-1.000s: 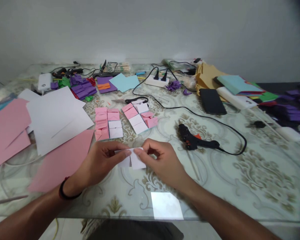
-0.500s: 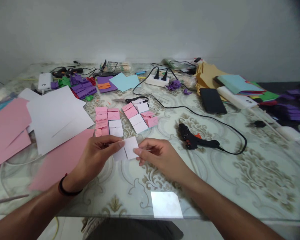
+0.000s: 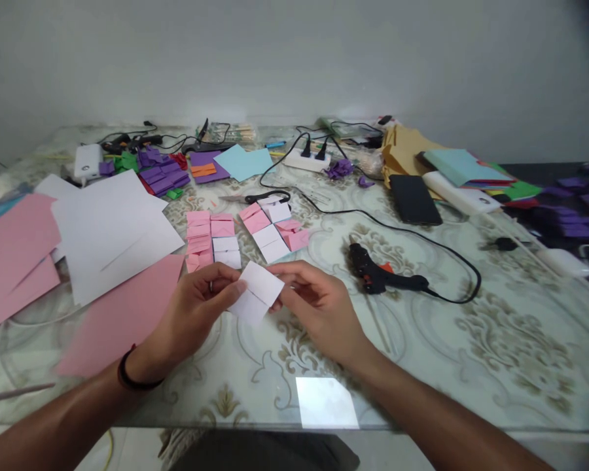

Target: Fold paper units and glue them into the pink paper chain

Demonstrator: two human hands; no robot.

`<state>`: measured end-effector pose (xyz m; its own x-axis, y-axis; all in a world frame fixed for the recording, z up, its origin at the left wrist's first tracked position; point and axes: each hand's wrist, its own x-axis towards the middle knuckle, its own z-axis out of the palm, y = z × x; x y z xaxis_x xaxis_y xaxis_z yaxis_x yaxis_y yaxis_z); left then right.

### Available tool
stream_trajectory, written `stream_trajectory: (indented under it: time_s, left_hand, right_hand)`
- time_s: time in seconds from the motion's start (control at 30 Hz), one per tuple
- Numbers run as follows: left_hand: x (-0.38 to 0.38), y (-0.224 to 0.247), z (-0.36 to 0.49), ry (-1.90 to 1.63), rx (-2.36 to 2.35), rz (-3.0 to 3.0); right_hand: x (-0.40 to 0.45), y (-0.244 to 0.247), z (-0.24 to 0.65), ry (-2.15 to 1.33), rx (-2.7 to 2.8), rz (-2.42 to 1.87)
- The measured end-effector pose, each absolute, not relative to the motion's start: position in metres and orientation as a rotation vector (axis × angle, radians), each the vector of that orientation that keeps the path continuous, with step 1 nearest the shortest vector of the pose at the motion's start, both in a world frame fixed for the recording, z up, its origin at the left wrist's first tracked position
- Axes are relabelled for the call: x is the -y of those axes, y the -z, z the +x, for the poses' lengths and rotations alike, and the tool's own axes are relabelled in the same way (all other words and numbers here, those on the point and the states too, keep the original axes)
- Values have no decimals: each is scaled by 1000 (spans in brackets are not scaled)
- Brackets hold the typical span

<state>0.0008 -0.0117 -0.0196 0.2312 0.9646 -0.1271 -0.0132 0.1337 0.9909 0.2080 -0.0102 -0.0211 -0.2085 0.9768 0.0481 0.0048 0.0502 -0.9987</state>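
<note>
Between my hands is a small folded white paper (image 3: 258, 282), tilted, with a dark line across its middle. My left hand (image 3: 203, 306) pinches its left corner between thumb and fingers. At the right edge, my right hand (image 3: 319, 304) has its thumb and fingers closed on the paper; the fingertips are partly hidden behind it. Just beyond my hands lie a group of pink and white folded pieces (image 3: 212, 237) and a square of white and pink folded pieces (image 3: 273, 232).
A black glue gun (image 3: 383, 271) with a long cord lies to the right. Scissors (image 3: 262, 196) rest behind the folded pieces. White sheets (image 3: 112, 229) and pink sheets (image 3: 127, 320) cover the left. Farther back are a power strip (image 3: 307, 160) and a dark phone-like slab (image 3: 415, 199).
The white paper has turned so that its dark line slants differently. My right hand has shifted slightly up, its thumb now farther behind the paper's edge. My left hand keeps its pinch.
</note>
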Motion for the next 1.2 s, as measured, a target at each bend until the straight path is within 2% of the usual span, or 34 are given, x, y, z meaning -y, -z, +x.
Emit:
stream_trajectory:
  time_s: [0.13,0.27,0.53,0.97,1.2]
  left_hand:
    - [12,18,-2,-964,-1107,1224]
    - [9,12,-5,-915,-1164,1341]
    - [8,7,-5,-805,-1243,1434]
    - [10,2,-5,-772,-1278,1531]
    - [12,0,-3,-745,-1269,1605]
  right_hand:
    - [10,21,211,-1370,1337,-984]
    - [5,18,217,-1620,1287,-852]
    - [1,19,220,-1753,1421,-1069]
    - [3,20,217,-1563,1494,-1179]
    - [3,20,216,-1597,1424,-1090]
